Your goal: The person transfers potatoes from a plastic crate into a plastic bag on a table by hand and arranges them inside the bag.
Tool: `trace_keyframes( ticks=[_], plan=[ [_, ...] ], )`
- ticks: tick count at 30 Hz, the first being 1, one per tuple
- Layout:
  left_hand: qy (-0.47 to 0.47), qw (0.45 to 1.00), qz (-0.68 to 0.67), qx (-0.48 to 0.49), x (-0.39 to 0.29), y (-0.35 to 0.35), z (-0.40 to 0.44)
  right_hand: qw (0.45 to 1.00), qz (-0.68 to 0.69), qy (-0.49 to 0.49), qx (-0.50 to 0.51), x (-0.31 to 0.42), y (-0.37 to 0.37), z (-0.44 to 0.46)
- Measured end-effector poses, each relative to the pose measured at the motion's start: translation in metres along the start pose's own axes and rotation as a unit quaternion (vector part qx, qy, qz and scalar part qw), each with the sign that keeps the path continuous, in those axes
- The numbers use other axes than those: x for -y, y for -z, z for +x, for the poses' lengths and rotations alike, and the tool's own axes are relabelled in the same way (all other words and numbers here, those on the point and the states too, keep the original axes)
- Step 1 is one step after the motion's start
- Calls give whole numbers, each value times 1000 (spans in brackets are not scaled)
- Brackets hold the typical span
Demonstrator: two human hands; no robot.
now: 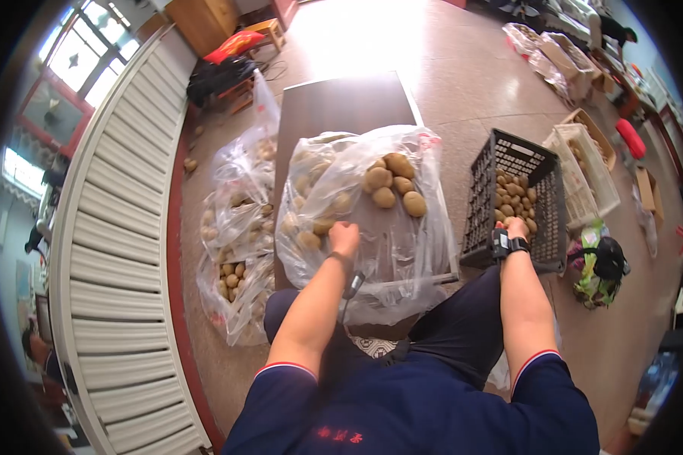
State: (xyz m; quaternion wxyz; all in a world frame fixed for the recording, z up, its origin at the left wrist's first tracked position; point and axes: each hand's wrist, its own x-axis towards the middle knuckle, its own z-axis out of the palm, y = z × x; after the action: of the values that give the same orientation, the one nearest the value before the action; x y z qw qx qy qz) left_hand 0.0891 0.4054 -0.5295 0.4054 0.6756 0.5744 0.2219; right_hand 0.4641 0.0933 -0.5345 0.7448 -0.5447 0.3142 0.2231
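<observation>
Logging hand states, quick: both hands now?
Left hand: at the clear bag, grip unclear.
Right hand: in the black crate, at potatoes, grip unclear.

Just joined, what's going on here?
A person sits at a low table, left hand at a clear plastic bag spread over it, with large brown potatoes, or something like them, on top. The right hand is down in the black crate among smaller ones. What either hand grips, I can't tell. More filled bags lie on the floor to the left.
</observation>
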Motion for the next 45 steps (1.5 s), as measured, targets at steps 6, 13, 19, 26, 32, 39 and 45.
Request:
trace_keyframes(
  ticks=[6,13,19,26,32,39,45],
  plan=[
    [44,998,47,-13,-36,32,-18,999,-15,8,-46,8,-17,-63],
    [-13,985,169,7,-22,44,6,990,-115,31,82,-4,-19,-40],
    [-71,965,242,77,-19,55,7,992,-96,10,86,-7,-46,-101],
    [-39,950,277,140,-10,36,-5,977,-169,55,115,-17,-64,-128],
    [-127,969,187,105,-21,14,-19,898,-338,209,188,-38,-75,-140],
    [87,914,-189,349,-81,12,-66,759,-423,203,452,-80,-87,-195],
    [136,842,-325,408,-91,15,-76,617,-526,351,468,-113,-87,-223]
  ],
)
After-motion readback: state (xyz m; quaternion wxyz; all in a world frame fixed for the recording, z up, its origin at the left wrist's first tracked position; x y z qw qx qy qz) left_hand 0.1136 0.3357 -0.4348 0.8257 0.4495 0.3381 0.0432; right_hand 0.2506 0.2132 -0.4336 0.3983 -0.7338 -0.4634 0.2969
